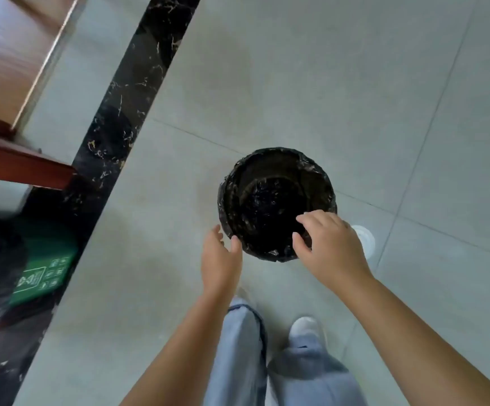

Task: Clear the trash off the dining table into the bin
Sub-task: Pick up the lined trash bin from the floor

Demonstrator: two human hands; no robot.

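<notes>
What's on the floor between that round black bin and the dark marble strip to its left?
Nothing: in the head view only bare grey floor tile separates the bin from the dark marble strip.

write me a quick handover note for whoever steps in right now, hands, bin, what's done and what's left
Left hand: open, empty, at the near-left rim of the bin.
Right hand: fingers curled over the near-right rim, nothing visibly held.
Bin: round, black liner, standing on the grey tile floor just ahead of the feet. Contents too dark to make out.
A white round thing lies on the floor right of the bin, partly behind the right hand.
The dining table is out of view, so I cannot tell how much is done or what trash is left.
</notes>
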